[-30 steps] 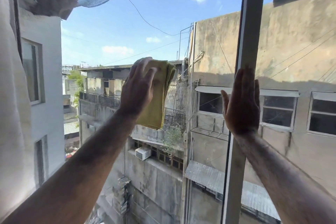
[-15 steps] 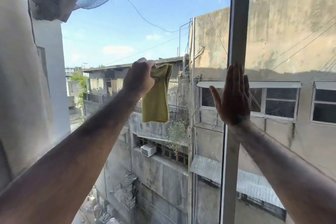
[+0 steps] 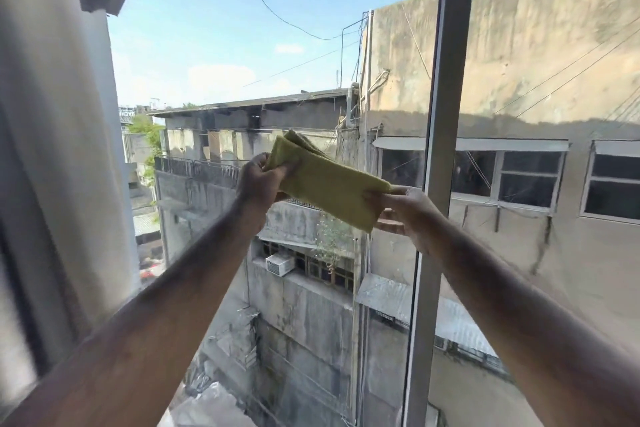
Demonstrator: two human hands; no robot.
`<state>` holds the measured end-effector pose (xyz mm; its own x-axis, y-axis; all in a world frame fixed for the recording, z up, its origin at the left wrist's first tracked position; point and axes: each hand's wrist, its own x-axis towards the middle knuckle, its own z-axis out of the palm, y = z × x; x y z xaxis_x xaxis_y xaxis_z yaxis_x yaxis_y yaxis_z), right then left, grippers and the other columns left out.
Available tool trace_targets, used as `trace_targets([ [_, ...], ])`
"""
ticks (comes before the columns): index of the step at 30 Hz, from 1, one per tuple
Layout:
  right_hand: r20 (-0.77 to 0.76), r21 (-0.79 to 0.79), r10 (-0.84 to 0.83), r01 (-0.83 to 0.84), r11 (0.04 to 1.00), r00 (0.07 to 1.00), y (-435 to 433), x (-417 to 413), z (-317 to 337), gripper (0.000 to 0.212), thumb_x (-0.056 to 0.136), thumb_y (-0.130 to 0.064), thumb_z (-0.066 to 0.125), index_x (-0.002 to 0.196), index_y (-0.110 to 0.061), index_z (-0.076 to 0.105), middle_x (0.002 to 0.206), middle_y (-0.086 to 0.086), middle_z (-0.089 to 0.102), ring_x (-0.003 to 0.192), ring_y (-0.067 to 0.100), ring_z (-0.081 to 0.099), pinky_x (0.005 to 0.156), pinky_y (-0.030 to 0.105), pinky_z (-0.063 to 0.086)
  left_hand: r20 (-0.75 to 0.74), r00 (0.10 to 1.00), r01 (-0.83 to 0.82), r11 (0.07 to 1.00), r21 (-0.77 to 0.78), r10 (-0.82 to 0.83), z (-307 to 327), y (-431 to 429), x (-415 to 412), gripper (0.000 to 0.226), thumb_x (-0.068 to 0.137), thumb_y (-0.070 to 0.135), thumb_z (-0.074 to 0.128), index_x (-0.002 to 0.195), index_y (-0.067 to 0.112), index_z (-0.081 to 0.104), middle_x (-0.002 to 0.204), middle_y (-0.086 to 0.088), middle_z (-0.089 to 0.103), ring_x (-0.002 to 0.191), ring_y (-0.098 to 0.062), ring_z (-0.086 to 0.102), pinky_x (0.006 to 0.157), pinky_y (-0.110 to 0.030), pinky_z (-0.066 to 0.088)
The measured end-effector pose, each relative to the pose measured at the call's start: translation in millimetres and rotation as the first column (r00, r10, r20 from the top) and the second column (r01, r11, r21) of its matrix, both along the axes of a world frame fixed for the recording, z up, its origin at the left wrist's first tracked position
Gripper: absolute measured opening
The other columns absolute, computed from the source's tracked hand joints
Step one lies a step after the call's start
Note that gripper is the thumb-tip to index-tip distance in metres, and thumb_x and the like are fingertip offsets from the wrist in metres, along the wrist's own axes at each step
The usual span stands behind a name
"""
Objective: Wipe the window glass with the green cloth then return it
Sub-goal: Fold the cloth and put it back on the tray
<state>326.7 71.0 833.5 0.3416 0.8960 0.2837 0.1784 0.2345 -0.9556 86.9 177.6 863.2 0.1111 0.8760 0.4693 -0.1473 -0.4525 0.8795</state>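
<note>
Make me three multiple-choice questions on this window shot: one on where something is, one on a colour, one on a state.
1. Where is the window frame bar?
A. right of the cloth
B. left of the cloth
C. below both arms

2. What colour is the cloth?
A. red
B. yellow-green
C. white

3. How is the cloth held?
A. draped on a sill
B. by one hand
C. by both hands, one at each end

Answers:
1 A, the window frame bar rises just right of the cloth.
2 B, its surface shows yellow-green.
3 C, the left hand grips one end and the right hand the other.
</note>
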Motion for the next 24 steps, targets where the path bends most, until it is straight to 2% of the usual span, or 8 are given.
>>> trace_targets([
  [2, -0.126, 0.001, 0.019, -0.019, 1.0, 0.992, -3, 1, -22, 0.035, 0.09, -0.022, 0.083, 0.121, -0.01, 0.073, 0.103, 0.005, 0.078, 0.091, 0.022, 0.076, 0.064, 0.027, 0.064, 0.062, 0.99, 0.133, 0.981, -0.142, -0.125, -31, 2, -7, 0.014, 0.092, 0.027, 0.074, 0.101, 0.016, 0.07, 0.104, -0.009, 0.074, 0.089, -0.021, 0.075, 0.057, -0.026, 0.065],
  [6, -0.293, -0.039, -0.036, 0.026, 0.999, 0.955, -2, 1, -91, 0.037, 0.09, -0.022, 0.083, 0.123, -0.009, 0.072, 0.093, 0.004, 0.073, 0.079, 0.016, 0.071, 0.068, 0.029, 0.066, 0.02, 0.95, 0.299, 0.891, -0.341, -0.311, -110, 7, -14, 0.011, 0.093, 0.026, 0.071, 0.101, 0.019, 0.07, 0.089, -0.003, 0.074, 0.068, -0.012, 0.077, 0.056, -0.026, 0.064],
  [8, -0.317, -0.093, -0.063, 0.035, 0.995, 0.946, -1, 3, -135, 0.032, 0.091, -0.024, 0.082, 0.119, -0.011, 0.075, 0.085, -0.001, 0.072, 0.072, 0.013, 0.069, 0.064, 0.026, 0.063, -0.008, 0.943, 0.3, 0.861, -0.411, -0.333, -155, 11, -14, 0.013, 0.091, 0.024, 0.072, 0.103, 0.02, 0.073, 0.092, -0.002, 0.075, 0.072, -0.013, 0.076, 0.06, -0.028, 0.064],
  [11, -0.374, -0.199, -0.101, 0.027, 0.98, 0.922, -8, 5, -215, 0.021, 0.092, -0.025, 0.081, 0.108, -0.012, 0.076, 0.079, -0.003, 0.072, 0.069, 0.011, 0.068, 0.07, 0.029, 0.062, -0.019, 0.936, 0.294, 0.811, -0.505, -0.351, -235, 11, -14, 0.02, 0.088, 0.021, 0.073, 0.108, 0.022, 0.075, 0.102, -0.004, 0.073, 0.084, -0.019, 0.071, 0.079, -0.038, 0.062],
  [12, -0.387, -0.244, -0.123, 0.027, 0.969, 0.914, -11, 6, -245, 0.019, 0.092, -0.025, 0.081, 0.105, -0.012, 0.076, 0.077, -0.004, 0.073, 0.067, 0.01, 0.069, 0.066, 0.027, 0.062, -0.035, 0.931, 0.29, 0.793, -0.536, -0.364, -262, 9, -13, 0.021, 0.089, 0.02, 0.074, 0.11, 0.022, 0.075, 0.102, -0.004, 0.073, 0.084, -0.019, 0.069, 0.08, -0.037, 0.06],
  [16, -0.409, -0.421, -0.213, 0.023, 0.907, 0.888, -32, 3, -361, 0.013, 0.091, -0.022, 0.083, 0.098, -0.014, 0.076, 0.068, -0.01, 0.078, 0.055, 0.003, 0.072, 0.049, 0.016, 0.056, -0.124, 0.912, 0.219, 0.72, -0.658, -0.391, -375, -3, -15, 0.015, 0.093, 0.016, 0.072, 0.107, 0.018, 0.077, 0.086, 0.004, 0.08, 0.071, -0.011, 0.074, 0.058, -0.024, 0.062],
  [20, -0.418, -0.56, -0.269, -0.013, 0.828, 0.868, -56, -2, -475, 0.008, 0.089, -0.021, 0.084, 0.093, -0.017, 0.078, 0.075, -0.008, 0.081, 0.063, 0.004, 0.074, 0.054, 0.017, 0.059, -0.177, 0.884, 0.16, 0.636, -0.755, -0.433, -490, -18, -20, 0.009, 0.093, 0.013, 0.073, 0.098, 0.017, 0.079, 0.083, 0.006, 0.082, 0.072, -0.008, 0.078, 0.058, -0.024, 0.063],
  [24, -0.418, -0.685, -0.317, -0.066, 0.725, 0.851, -95, -16, -595, 0.008, 0.09, -0.017, 0.083, 0.096, -0.016, 0.079, 0.08, -0.006, 0.083, 0.067, 0.005, 0.076, 0.057, 0.019, 0.061, -0.22, 0.855, 0.085, 0.547, -0.833, -0.469, -613, -48, -35, 0.01, 0.09, 0.016, 0.077, 0.099, 0.019, 0.081, 0.091, 0.006, 0.083, 0.078, -0.008, 0.078, 0.06, -0.024, 0.064],
])
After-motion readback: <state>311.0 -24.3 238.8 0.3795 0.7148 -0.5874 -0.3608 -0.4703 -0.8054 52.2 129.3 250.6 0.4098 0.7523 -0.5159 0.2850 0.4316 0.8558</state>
